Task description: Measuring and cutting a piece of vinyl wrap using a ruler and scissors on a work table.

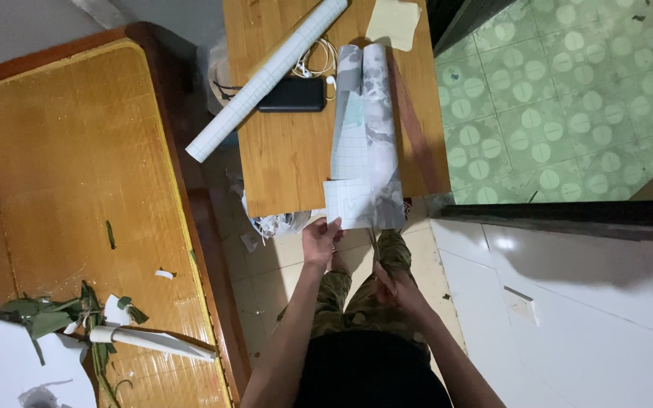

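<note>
Head cam shows the grey marbled sheet hanging off the near edge of the small table, with the left hand pinching its near-left corner. The right hand, just below that edge, is closed around scissors entering the sheet's near edge. Probably best they keep the sheet taut and follow the backing grid for a straight cut.

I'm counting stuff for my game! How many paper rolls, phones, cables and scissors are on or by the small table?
Paper rolls: 2, a white roll and a marbled roll
Phones: 1, a black phone
Cables: 1, a white cable
Scissors: 1, scissors
Total: 5
</note>
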